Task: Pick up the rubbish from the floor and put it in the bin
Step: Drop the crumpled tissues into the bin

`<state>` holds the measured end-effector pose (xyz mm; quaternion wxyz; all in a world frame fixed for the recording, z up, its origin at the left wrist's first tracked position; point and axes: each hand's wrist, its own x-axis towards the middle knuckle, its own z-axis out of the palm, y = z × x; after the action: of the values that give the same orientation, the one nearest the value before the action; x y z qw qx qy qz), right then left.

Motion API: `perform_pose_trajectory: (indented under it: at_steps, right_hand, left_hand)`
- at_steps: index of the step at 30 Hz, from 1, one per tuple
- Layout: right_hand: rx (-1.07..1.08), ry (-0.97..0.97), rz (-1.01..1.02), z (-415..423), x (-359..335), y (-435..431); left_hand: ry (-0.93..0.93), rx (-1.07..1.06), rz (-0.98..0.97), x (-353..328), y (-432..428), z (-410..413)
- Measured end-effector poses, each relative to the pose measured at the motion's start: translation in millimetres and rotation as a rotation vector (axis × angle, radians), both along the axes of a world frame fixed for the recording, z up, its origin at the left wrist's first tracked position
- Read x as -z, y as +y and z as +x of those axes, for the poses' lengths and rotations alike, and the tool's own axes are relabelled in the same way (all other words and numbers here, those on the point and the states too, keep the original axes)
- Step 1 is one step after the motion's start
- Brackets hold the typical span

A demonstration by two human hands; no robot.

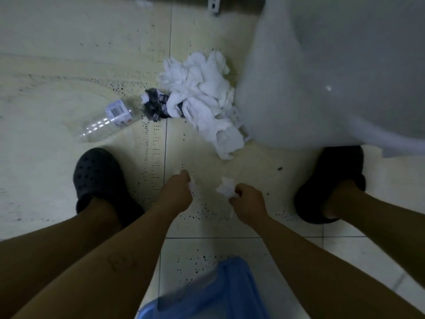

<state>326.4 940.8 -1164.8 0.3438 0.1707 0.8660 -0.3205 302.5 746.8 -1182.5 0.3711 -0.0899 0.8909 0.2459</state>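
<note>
Pale floor tiles point(69, 54) with little dark specks lie under everything. Down low, the right hand point(247, 201) is curled tight round a small scrap of white tissue point(226, 188). The left hand point(178, 192) is closed on another tiny white bit point(191, 184). Tissue like this is very light and soft and may tear, so scoop it in a bunch. Just past the hands lies a big pile of tissue point(202, 97), with a crumpled dark wrapper point(155, 107) and a clear plastic bottle point(108, 122) right beside it. The bottle looks light, stiff and smooth, so hold it round the middle. What looks like a blue bin point(230, 288) sits between the arms. I cannot see what is in it.
</note>
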Motion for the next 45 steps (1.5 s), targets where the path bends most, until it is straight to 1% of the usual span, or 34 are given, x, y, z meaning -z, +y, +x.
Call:
perform_pose_trajectory:
  at_steps: [2, 4, 7, 9, 12, 14, 17, 20, 23, 25, 26, 27, 28, 29, 31, 34, 36, 38, 39, 42, 45]
  right_hand:
    - [0.067, 0.075, -0.009, -8, -28, -8]
    - [0.078, 0.158, -0.039, -20, -60, -13]
    - [0.06, 0.34, -0.068, -41, -117, -13]
    - [0.047, 0.47, -0.105, -53, -157, -12]
    - [-0.022, 0.622, -0.113, -66, -218, -10]
    - [-0.067, 0.718, -0.099, -73, -254, -6]
    - [-0.082, 0.84, -0.047, -82, -301, 14]
    - [-0.007, 0.908, 0.046, -91, -330, 54]
    - [0.115, 0.861, 0.101, -96, -330, 101]
    - [0.144, 0.745, 0.111, -96, -315, 127]
    - [0.12, 0.67, 0.107, -95, -307, 136]
    - [0.088, 0.592, 0.102, -96, -301, 141]
    - [0.075, 0.532, 0.098, -98, -297, 144]
    - [0.089, 0.506, 0.101, -102, -296, 144]
    - [0.15, 0.53, 0.117, -106, -301, 136]
    - [0.166, 0.607, 0.131, -103, -310, 108]
    - [0.145, 0.708, 0.086, -94, -312, 84]
    - [0.05, 0.756, 0.03, -83, -308, 61]
    - [-0.025, 0.737, 0.019, -76, -302, 50]
    - [-0.268, 0.561, 0.008, -58, -278, 28]
    - [-0.424, 0.383, 0.062, -51, -247, 21]
  left_hand:
    - [0.077, -0.048, 0.053, -32, 3, -17]
    - [0.182, -0.05, 0.029, -69, 7, -38]
    - [0.388, -0.108, -0.024, -136, 6, -65]
    - [0.535, -0.163, -0.001, -184, -1, -76]
    - [0.667, -0.221, 0.07, -252, -5, -81]
    - [0.757, -0.184, 0.065, -289, 0, -81]
    - [0.888, -0.066, 0.083, -331, 20, -81]
    - [0.945, 0.031, 0.153, -351, 52, -85]
    - [0.949, 0.089, 0.18, -350, 94, -96]
    - [0.923, 0.143, 0.17, -340, 122, -103]
    - [0.893, 0.179, 0.143, -333, 134, -107]
    - [0.856, 0.226, 0.065, -324, 144, -110]
    - [0.82, 0.28, -0.055, -316, 151, -111]
    - [0.785, 0.321, -0.166, -307, 155, -112]
    - [0.747, 0.323, -0.259, -295, 154, -111]
    - [0.783, 0.247, -0.267, -285, 135, -109]
    - [0.844, 0.185, -0.246, -281, 116, -104]
    - [0.888, 0.146, -0.207, -275, 97, -92]
    - [0.884, 0.144, -0.192, -269, 88, -85]
    - [0.767, 0.147, -0.201, -248, 57, -64]
    - [0.631, 0.153, -0.218, -222, 31, -54]
